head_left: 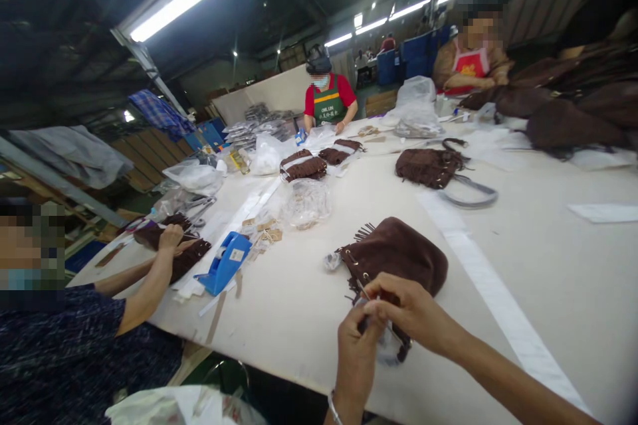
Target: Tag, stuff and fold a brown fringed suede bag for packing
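A brown suede fringed bag (399, 255) lies on the white table (548, 265) right in front of me. Both my hands work at its near edge. My left hand (356, 352) is closed, pinching the bag's strap end with a bit of clear wrapping. My right hand (411, 309) is closed too, fingers pinched on the same strap and its metal fitting just above the left hand. A crumpled bit of clear plastic (331, 260) sticks out at the bag's left side.
A blue tape dispenser (225, 262) stands left of the bag. A co-worker's hand (170, 238) rests on another brown bag at the far left. More brown bags (428, 166) and plastic bags (305, 202) lie further back; two other people work at the far side.
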Demonstrator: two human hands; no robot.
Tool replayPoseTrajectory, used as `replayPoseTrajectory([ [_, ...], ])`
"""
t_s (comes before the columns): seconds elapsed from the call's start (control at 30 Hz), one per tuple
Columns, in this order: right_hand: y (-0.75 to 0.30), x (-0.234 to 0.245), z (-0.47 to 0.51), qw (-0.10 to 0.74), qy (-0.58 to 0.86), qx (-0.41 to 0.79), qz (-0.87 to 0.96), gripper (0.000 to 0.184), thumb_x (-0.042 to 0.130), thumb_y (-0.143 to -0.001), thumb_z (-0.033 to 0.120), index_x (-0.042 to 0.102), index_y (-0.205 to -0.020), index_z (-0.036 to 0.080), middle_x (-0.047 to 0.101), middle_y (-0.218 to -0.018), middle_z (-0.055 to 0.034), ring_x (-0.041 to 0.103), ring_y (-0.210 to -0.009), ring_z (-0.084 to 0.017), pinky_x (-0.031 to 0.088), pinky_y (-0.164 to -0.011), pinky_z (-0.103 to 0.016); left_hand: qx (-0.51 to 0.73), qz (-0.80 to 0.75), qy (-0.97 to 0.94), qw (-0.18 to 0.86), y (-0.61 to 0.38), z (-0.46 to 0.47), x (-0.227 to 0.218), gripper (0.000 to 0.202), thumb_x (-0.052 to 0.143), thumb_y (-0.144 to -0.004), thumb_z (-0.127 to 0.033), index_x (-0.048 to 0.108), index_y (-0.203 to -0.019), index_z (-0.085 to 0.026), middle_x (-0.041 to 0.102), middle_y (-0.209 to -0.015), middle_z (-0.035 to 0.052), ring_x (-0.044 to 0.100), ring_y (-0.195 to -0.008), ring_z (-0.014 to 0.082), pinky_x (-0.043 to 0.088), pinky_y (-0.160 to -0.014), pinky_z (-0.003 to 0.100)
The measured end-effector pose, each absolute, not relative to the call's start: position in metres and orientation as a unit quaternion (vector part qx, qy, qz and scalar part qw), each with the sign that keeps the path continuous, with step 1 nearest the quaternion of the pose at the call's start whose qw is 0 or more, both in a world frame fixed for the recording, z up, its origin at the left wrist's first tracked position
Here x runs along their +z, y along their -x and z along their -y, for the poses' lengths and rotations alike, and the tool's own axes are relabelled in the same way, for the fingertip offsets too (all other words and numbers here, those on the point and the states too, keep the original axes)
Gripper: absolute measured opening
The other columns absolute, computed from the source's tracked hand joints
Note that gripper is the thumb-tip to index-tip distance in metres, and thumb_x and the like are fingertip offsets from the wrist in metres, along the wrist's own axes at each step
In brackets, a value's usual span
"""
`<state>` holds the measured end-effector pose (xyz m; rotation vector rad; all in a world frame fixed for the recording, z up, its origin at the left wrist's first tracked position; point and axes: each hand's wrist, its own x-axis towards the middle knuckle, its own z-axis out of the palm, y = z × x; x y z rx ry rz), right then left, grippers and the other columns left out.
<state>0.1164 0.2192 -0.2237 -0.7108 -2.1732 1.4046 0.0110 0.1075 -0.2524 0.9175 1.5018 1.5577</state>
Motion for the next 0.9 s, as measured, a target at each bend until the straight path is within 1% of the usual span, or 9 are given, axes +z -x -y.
replayPoseTrajectory([
  [0.07, -0.111, -0.228, -0.223, 0.207, 0.257, 0.575, 0.748, 0.015, 0.066, -0.082, 0.033, 0.067, -0.083, 0.019, 0.064, -0.074, 0.0004, 0.055, -0.066, -0.012, 0.040, -0.059, -0.022, 0.610, -0.589, -0.358, 0.392, -0.011, -0.107, -0.251, 0.033, 0.059, -0.089, -0.042, 0.072, -0.105, -0.016, 0.069, -0.095, 0.0063, 0.058, -0.093, 0.0229, 0.046, -0.082, 0.030],
  [0.17, -0.109, -0.235, -0.226, 0.173, 0.264, 0.664, 0.678, 0.021, 0.068, -0.078, 0.038, 0.066, -0.082, 0.017, 0.060, -0.065, 0.0018, 0.049, -0.054, -0.009, 0.037, -0.050, -0.021, 0.601, -0.594, -0.353, 0.402, -0.008, -0.105, -0.252, 0.030, 0.062, -0.087, -0.041, 0.073, -0.097, -0.015, 0.068, -0.089, 0.0058, 0.058, -0.087, 0.0225, 0.046, -0.078, 0.030],
  [0.27, -0.110, -0.239, -0.227, 0.161, 0.263, 0.703, 0.641, 0.029, 0.070, -0.075, 0.044, 0.065, -0.080, 0.016, 0.057, -0.061, 0.0025, 0.046, -0.050, -0.008, 0.035, -0.047, -0.020, 0.603, -0.580, -0.354, 0.419, -0.005, -0.105, -0.254, 0.030, 0.062, -0.086, -0.040, 0.074, -0.096, -0.014, 0.068, -0.085, 0.0058, 0.057, -0.084, 0.0218, 0.045, -0.077, 0.030],
  [0.47, -0.111, -0.239, -0.226, 0.173, 0.259, 0.714, 0.628, 0.038, 0.071, -0.072, 0.052, 0.064, -0.080, 0.015, 0.056, -0.061, 0.0018, 0.047, -0.053, -0.009, 0.036, -0.049, -0.020, 0.618, -0.552, -0.345, 0.440, -0.006, -0.109, -0.252, 0.036, 0.064, -0.084, -0.045, 0.074, -0.094, -0.012, 0.067, -0.081, 0.0062, 0.055, -0.078, 0.0204, 0.043, -0.075, 0.029],
  [0.57, -0.112, -0.241, -0.225, 0.173, 0.259, 0.708, 0.634, 0.039, 0.068, -0.076, 0.054, 0.064, -0.079, 0.015, 0.054, -0.061, 0.0020, 0.047, -0.054, -0.009, 0.036, -0.050, -0.020, 0.621, -0.550, -0.338, 0.444, -0.008, -0.108, -0.250, 0.039, 0.063, -0.084, -0.048, 0.074, -0.094, -0.012, 0.065, -0.077, 0.0050, 0.054, -0.078, 0.0197, 0.043, -0.074, 0.028],
  [0.63, -0.113, -0.245, -0.225, 0.178, 0.259, 0.700, 0.641, 0.039, 0.065, -0.080, 0.053, 0.062, -0.079, 0.015, 0.052, -0.061, 0.0029, 0.045, -0.054, -0.008, 0.035, -0.050, -0.020, 0.617, -0.556, -0.324, 0.454, -0.009, -0.106, -0.248, 0.039, 0.061, -0.085, -0.049, 0.073, -0.094, -0.012, 0.062, -0.073, 0.0035, 0.051, -0.072, 0.0173, 0.042, -0.069, 0.026],
  [0.7, -0.114, -0.248, -0.225, 0.184, 0.256, 0.691, 0.650, 0.037, 0.063, -0.083, 0.052, 0.061, -0.078, 0.015, 0.048, -0.060, 0.0041, 0.042, -0.053, -0.008, 0.033, -0.050, -0.020, 0.607, -0.565, -0.311, 0.464, -0.009, -0.103, -0.248, 0.039, 0.057, -0.088, -0.048, 0.072, -0.092, -0.013, 0.060, -0.071, 0.0024, 0.048, -0.068, 0.0152, 0.041, -0.064, 0.025],
  [0.77, -0.114, -0.249, -0.225, 0.190, 0.248, 0.681, 0.662, 0.034, 0.062, -0.085, 0.049, 0.060, -0.079, 0.016, 0.046, -0.060, 0.0046, 0.040, -0.054, -0.008, 0.032, -0.050, -0.020, 0.597, -0.578, -0.309, 0.462, -0.008, -0.102, -0.249, 0.038, 0.055, -0.090, -0.047, 0.071, -0.093, -0.013, 0.060, -0.072, 0.0024, 0.047, -0.067, 0.0148, 0.041, -0.064, 0.025],
  [0.9, -0.115, -0.241, -0.218, 0.219, 0.251, 0.629, 0.702, 0.024, 0.059, -0.088, 0.038, 0.060, -0.078, 0.016, 0.050, -0.064, 0.0033, 0.044, -0.059, -0.010, 0.033, -0.054, -0.021, 0.581, -0.601, -0.327, 0.441, -0.007, -0.106, -0.254, 0.040, 0.056, -0.089, -0.049, 0.071, -0.100, -0.013, 0.068, -0.084, 0.0055, 0.056, -0.079, 0.0195, 0.045, -0.074, 0.027],
])
